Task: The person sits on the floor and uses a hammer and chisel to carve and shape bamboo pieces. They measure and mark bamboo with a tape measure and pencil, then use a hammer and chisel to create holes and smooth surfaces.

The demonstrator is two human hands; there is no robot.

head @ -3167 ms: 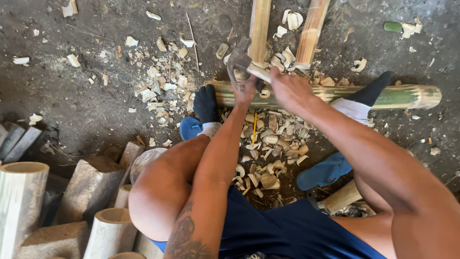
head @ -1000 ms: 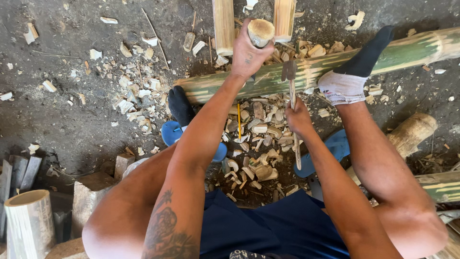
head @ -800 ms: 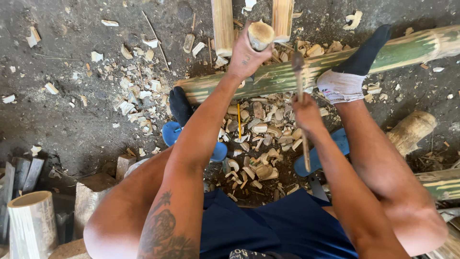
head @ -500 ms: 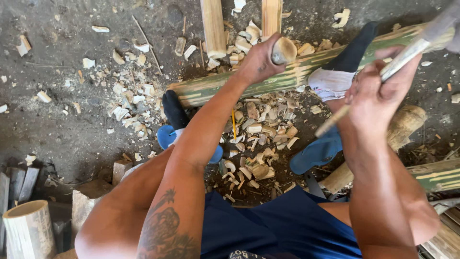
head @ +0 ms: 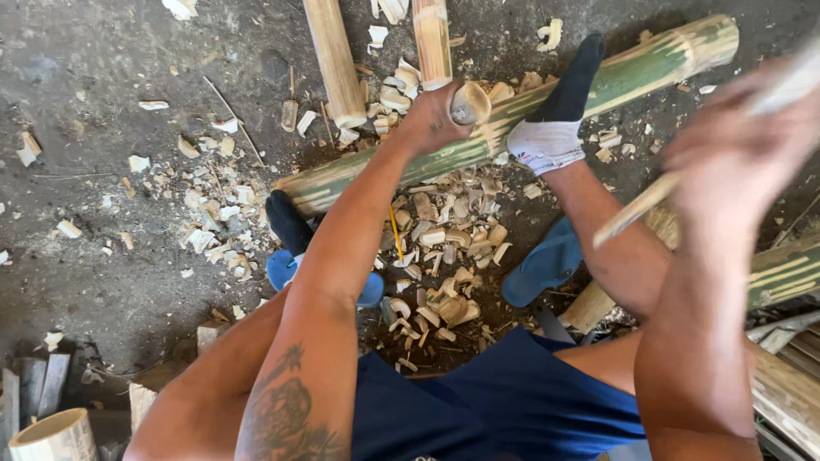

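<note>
My left hand [head: 436,119] grips a short round bamboo piece [head: 469,102], standing it on end on a long green bamboo pole [head: 649,68] that lies across the ground. My right hand [head: 735,145] is raised high at the right, blurred, and holds the wooden handle [head: 636,209] of a chopping tool; its blade is out of view. Both feet, in dark socks with white toes [head: 547,141], rest on or against the pole.
Two pale bamboo lengths [head: 335,60] lie beyond the pole. Several bamboo chips [head: 444,273] cover the ground between my legs. Blue sandals [head: 542,269] lie near the feet. Cut bamboo sections [head: 55,435] stand at lower left, more poles [head: 786,273] at right.
My right hand has swung the tool from beside the pole up to the right, close to the camera. My left hand keeps holding the short bamboo piece on the pole.
</note>
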